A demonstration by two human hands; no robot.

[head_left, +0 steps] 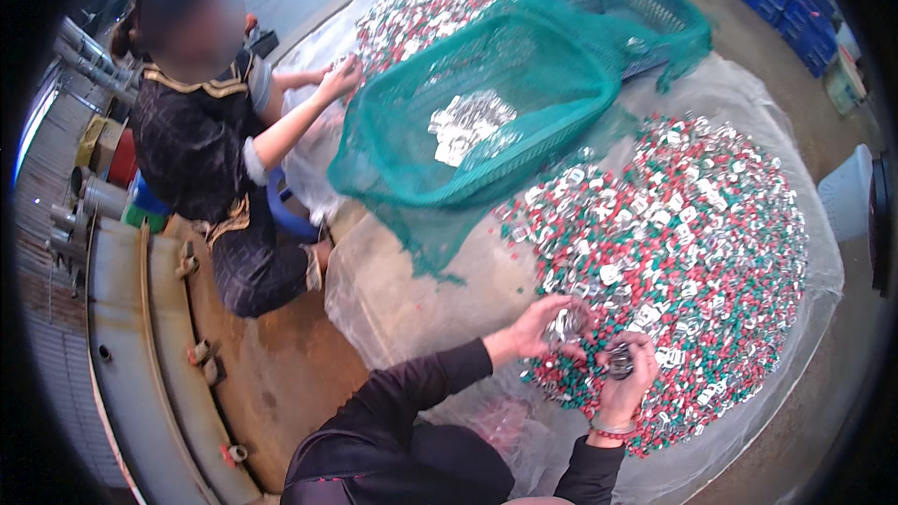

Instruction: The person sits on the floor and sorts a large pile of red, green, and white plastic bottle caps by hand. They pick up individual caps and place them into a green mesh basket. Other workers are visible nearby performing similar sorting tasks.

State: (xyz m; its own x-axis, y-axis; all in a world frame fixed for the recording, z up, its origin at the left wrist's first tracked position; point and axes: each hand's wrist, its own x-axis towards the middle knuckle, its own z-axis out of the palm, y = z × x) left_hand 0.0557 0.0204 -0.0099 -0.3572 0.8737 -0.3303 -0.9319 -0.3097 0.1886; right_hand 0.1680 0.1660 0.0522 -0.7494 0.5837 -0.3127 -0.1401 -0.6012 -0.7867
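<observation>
Cupping shiny metal pieces [564, 325] over the mixed pile [711, 243], the left hand [536, 327] and right hand [638, 376] each have a grip curled around a handful — best snug, so none spill.

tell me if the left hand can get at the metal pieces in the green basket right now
Probably yes, perhaps with a lean forward: only the near side of the basket stands between the left hand and the metal pieces inside, and the top looks open. That hand holds a metal handful, though.
</observation>
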